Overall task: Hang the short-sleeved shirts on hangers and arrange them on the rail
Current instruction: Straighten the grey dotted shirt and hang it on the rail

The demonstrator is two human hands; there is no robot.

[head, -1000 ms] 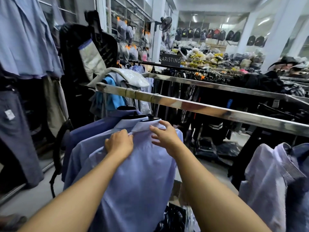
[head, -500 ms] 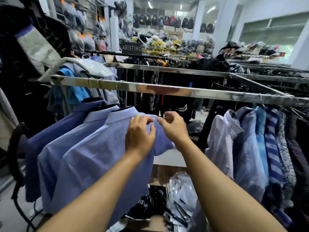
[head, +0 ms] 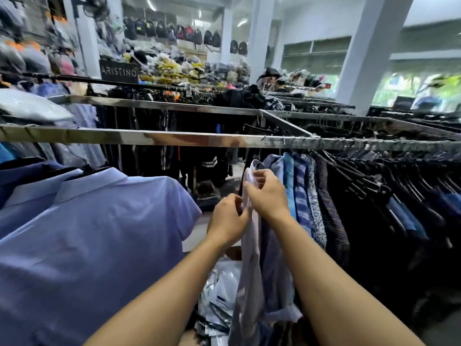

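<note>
Shop floor, background items only.
Black sign (head: 119,71) reading "ARISTINO", far left, standing above a dark rack. Row of backpacks (head: 184,33) hung high on the far wall; below them a heap of bagged goods (head: 189,68), yellow and grey. Fan (head: 96,7) mounted top left, blurred. Two white pillars: one far centre (head: 259,38), one right (head: 369,51). Window (head: 409,88) far right, green beyond. Clear-wrapped bundle (head: 30,106) on the left. Loose plastic bags (head: 222,295) near, low, centre.
</note>
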